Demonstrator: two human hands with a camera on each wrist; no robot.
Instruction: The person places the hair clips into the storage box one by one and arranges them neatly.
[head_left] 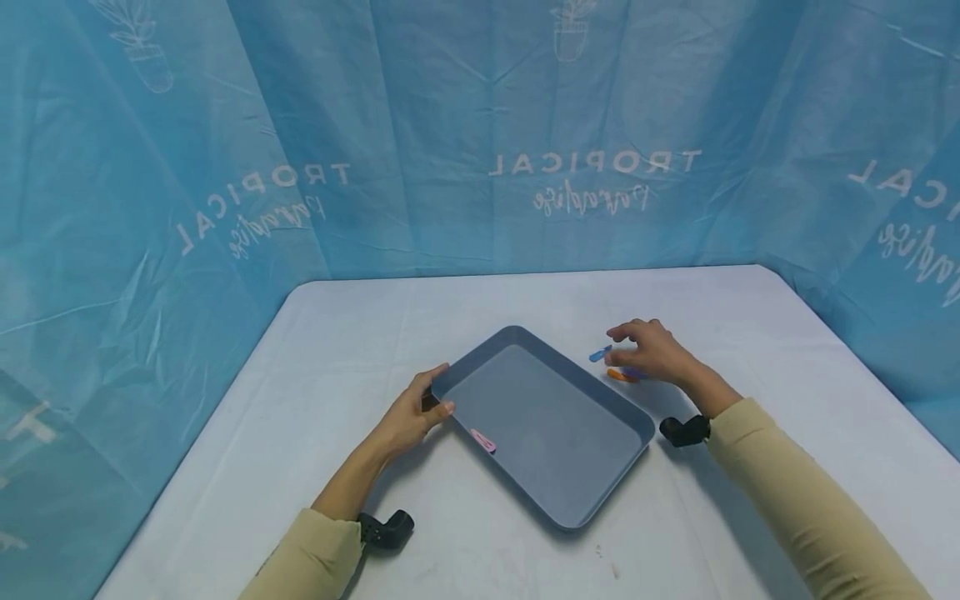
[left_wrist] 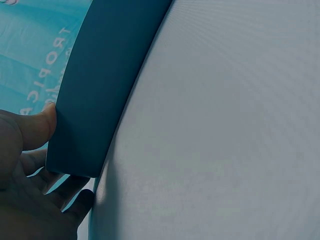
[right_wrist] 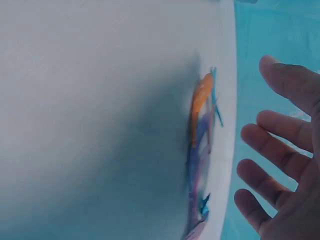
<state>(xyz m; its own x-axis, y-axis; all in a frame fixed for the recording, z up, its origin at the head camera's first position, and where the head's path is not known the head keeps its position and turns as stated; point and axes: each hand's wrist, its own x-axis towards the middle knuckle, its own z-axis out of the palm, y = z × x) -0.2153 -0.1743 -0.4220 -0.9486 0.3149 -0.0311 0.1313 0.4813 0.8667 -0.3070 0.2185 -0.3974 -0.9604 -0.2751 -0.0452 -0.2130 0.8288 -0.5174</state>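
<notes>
My left hand (head_left: 408, 412) grips the left corner of a grey rectangular tray (head_left: 555, 433). In the left wrist view, its thumb (left_wrist: 45, 125) lies at the rim and the other fingers reach under the corner. Inside the tray, a pink hair clip (head_left: 483, 441) rests along the near left wall. Beyond the tray's far right side, my right hand (head_left: 648, 352) hovers over a small group of hair clips, fingers spread and nothing held. A blue clip (head_left: 599, 354) and an orange clip (head_left: 622, 376) show beside its fingertips. A purple clip (right_wrist: 202, 127) lies against the orange one.
A white-covered table (head_left: 352, 333) carries the tray and clips. Blue printed curtains (head_left: 450, 100) stand behind it and along both sides. Each wrist wears a black camera, one on the left (head_left: 387, 531) and one on the right (head_left: 684, 431).
</notes>
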